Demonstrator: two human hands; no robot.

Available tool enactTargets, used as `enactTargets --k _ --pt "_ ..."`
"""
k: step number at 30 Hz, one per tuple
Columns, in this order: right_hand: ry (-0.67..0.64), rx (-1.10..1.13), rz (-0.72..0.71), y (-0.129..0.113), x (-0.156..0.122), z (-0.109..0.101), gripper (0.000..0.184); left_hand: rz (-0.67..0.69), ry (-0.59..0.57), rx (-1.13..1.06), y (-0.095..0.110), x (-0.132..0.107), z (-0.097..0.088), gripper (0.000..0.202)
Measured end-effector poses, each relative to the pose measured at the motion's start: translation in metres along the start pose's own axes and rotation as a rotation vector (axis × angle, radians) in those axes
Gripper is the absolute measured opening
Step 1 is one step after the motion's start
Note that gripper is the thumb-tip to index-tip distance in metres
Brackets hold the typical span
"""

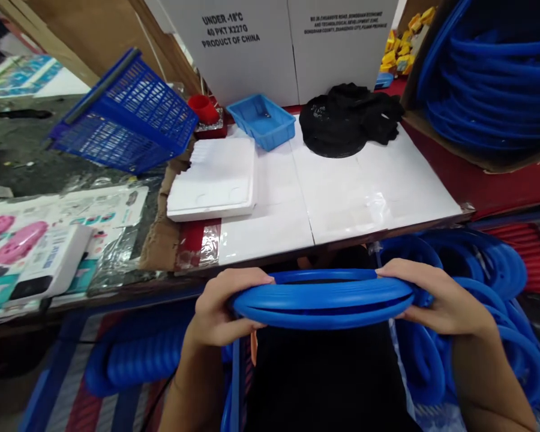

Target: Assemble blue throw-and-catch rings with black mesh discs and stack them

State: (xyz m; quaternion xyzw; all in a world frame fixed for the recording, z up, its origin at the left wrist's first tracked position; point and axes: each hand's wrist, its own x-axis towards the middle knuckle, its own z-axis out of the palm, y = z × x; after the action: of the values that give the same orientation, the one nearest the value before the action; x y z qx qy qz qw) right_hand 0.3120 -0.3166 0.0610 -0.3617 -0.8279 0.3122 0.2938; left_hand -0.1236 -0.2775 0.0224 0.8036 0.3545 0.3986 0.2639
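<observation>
Between my two hands is a blue plastic ring, held level over my lap in front of the table edge. It looks like two rims, with a dark gap between them along the near side. My left hand grips its left end, thumb on top and fingers around the side. On the opposite end my right hand is closed the same way. More blue rings lie piled beside my right forearm, and a row of blue rings stands low on the left.
The white-covered table holds a foam block, a light-blue tray and a black cloth. A blue basket tilts at the left. Far right, a carton holds blue rings. A printed white box stands behind.
</observation>
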Motion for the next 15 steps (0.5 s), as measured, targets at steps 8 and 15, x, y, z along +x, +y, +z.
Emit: enactTargets --k 8,15 --pt "-0.089 -0.112 -0.062 -0.031 0.008 -0.002 0.067 0.215 -0.234 -0.033 0.039 0.028 -0.009 0.064" --pt "-0.008 -0.164 0.027 -0.050 -0.013 -0.003 0.058 0.180 -0.266 -0.089 0.067 0.028 -0.004 0.057"
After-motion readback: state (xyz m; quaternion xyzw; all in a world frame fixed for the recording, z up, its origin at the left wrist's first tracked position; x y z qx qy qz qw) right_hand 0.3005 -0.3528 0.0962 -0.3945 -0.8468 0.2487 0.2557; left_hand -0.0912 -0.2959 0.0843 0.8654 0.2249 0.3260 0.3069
